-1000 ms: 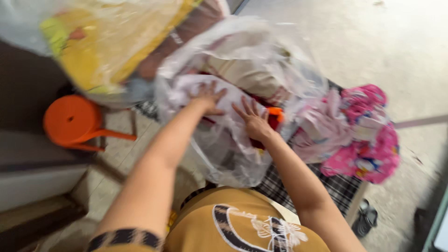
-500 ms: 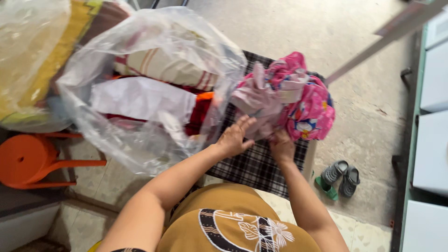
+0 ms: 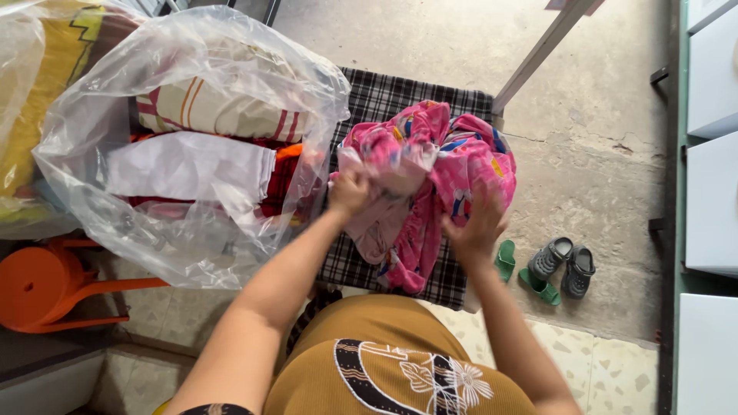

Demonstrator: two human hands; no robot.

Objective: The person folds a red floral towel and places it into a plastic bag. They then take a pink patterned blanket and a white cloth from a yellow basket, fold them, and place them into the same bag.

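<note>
A bundle of pink patterned cloth (image 3: 430, 165) lies on a black-and-white checked cloth (image 3: 384, 96). My left hand (image 3: 350, 192) is closed on the left part of the pink cloth. On the bundle's right lower edge my right hand (image 3: 477, 227) grips it with fingers curled. To the left stands a large clear plastic bag (image 3: 192, 131) stuffed with folded striped and red fabrics and a white sheet.
An orange plastic stool (image 3: 46, 288) stands at lower left under the bag. A second clear bag with yellow fabric (image 3: 31, 100) is at far left. Green and grey sandals (image 3: 550, 265) lie on the concrete floor. White cabinets (image 3: 711, 177) line the right.
Both hands left the clear plastic bag, moved right and took hold of the pink cloth. The view swung right, bringing the sandals and cabinets in.
</note>
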